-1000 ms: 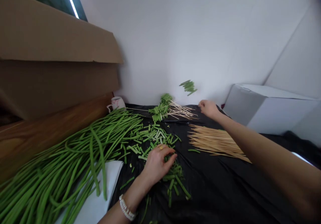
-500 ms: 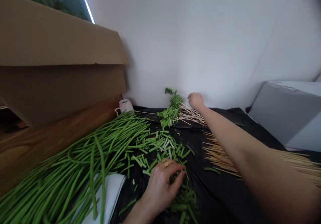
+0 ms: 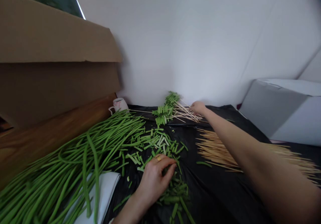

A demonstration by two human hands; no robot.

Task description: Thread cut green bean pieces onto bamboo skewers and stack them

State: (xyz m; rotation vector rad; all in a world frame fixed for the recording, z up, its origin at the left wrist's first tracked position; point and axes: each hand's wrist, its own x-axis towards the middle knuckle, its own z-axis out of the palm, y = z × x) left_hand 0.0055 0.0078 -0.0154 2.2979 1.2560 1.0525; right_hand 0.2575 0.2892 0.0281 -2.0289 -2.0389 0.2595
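Head: two hands [image 3: 157, 175], many skewers [image 3: 215, 150]

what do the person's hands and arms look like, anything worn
The left hand is ungloved, with a gold-coloured ring on one finger and a sliver of something white by the wrist at the picture's edge. The right hand is ungloved too, and the right arm shows no sleeve or jewellery.

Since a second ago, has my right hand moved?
Yes. Judged against the mug, your right hand has moved left, nearer to it and farther from the white box.
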